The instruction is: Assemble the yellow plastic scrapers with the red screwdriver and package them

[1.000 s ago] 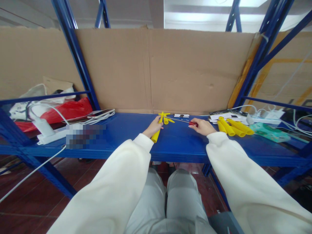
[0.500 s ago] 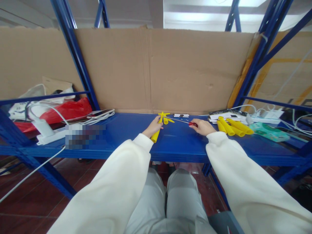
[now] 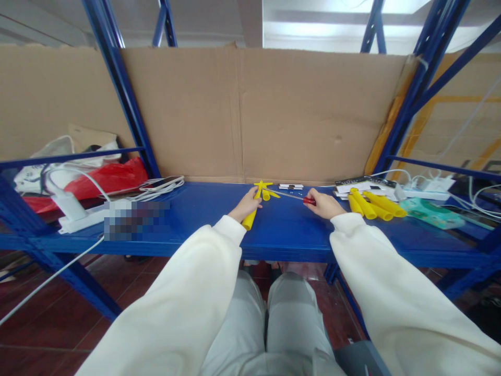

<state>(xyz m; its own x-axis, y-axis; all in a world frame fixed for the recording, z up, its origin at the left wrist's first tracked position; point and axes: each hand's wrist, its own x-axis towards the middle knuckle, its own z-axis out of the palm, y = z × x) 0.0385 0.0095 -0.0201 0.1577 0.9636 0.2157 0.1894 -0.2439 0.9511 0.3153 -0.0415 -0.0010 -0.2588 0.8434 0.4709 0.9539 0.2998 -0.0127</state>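
My left hand [image 3: 247,203] is closed around a yellow plastic tube-legged piece [image 3: 249,221], whose thin arms spread out above the fingers. Another stubby yellow tube [image 3: 266,195] shows just right of that hand; whether it is part of the same piece, I cannot tell. In my right hand [image 3: 324,203] is the red handle of a screwdriver [image 3: 309,200]. Its long metal shaft points left, and the tip reaches the yellow piece near my left fingers. Behind the shaft lies a small white-and-black strip [image 3: 290,186], with tiny bits near it.
Several yellow tubes [image 3: 378,207] lie right of my right hand, beside a green plastic packet [image 3: 434,213] and a white power strip [image 3: 426,192]. At left are another power strip [image 3: 90,216], a phone [image 3: 161,183] with cables and a red bag [image 3: 113,177]. Cardboard [image 3: 242,115] stands behind the blue shelf [image 3: 211,209].
Almost nothing differs. Both hands stay in place on the yellow piece and the screwdriver; the view has shifted very slightly.
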